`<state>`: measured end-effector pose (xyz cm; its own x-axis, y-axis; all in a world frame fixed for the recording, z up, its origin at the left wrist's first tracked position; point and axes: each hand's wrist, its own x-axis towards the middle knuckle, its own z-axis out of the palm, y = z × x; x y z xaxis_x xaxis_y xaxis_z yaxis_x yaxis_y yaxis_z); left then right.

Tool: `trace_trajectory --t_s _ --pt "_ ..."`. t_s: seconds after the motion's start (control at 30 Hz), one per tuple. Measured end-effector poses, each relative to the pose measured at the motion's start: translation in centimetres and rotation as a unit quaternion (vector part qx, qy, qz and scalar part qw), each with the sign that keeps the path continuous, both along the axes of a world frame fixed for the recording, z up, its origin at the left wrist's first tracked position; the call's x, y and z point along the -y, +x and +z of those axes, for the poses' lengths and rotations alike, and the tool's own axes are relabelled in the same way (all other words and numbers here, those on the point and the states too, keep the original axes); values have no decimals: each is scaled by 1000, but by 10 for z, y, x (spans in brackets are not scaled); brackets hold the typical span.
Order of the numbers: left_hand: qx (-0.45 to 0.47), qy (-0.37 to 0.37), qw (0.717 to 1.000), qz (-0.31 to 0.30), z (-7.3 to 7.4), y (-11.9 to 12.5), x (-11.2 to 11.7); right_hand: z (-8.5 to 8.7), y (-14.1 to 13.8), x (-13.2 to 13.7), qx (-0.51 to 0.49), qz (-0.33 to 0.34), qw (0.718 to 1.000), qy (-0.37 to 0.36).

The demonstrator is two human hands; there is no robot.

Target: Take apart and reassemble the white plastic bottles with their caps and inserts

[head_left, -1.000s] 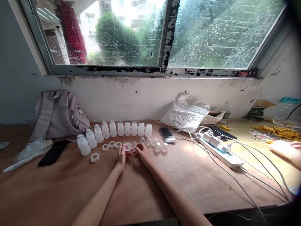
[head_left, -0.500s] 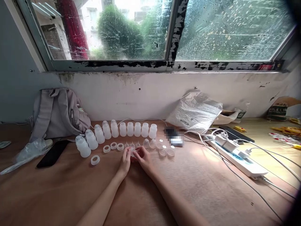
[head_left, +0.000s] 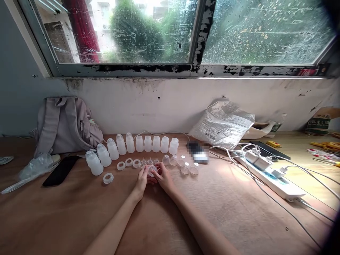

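Note:
Between the fingers of my left hand (head_left: 141, 182) and my right hand (head_left: 164, 179) is a round translucent bottle collar (head_left: 152, 171). Both hands are closed around its edge, low over the table; whether something sits inside it I cannot tell. Just beyond my fingers stand small clear bottle nipples (head_left: 150, 161). White collar rings (head_left: 121, 165) lie to their left, with one nearer ring (head_left: 108, 178) apart. Clear domed caps (head_left: 166, 160) and flat round pieces (head_left: 185, 170) are on the right. Behind are uncapped frosted baby bottles (head_left: 156, 144) and, leftward, capped bottles (head_left: 103, 156).
A grey backpack (head_left: 67, 124), black phone (head_left: 60, 171) and clear plastic bag (head_left: 35, 168) lie left. At right, a silver bag (head_left: 224, 122) leans on the wall near a white power strip (head_left: 284, 187) with trailing cables. A blurred dark item (head_left: 197, 151) is by the bottles.
The round collar now shows more of its face between my fingers. My hands stay in nearly the same place; the whole view has shifted slightly.

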<state>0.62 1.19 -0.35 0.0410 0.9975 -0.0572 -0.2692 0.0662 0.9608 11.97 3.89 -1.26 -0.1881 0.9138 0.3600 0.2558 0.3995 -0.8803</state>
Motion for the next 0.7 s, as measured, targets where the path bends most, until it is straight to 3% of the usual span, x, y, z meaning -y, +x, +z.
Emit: trace_trajectory --t_s 0.37,0.57,0.7 --pt "-91 82 992 -39 -7 4 0 -2 1 -3 2 -11 1000 -20" --pt "-106 54 993 13 -10 3 -4 2 1 0 -29 35 998 -33" --pt "-190 95 975 69 -8 1 0 -2 1 0 -21 37 998 -41"
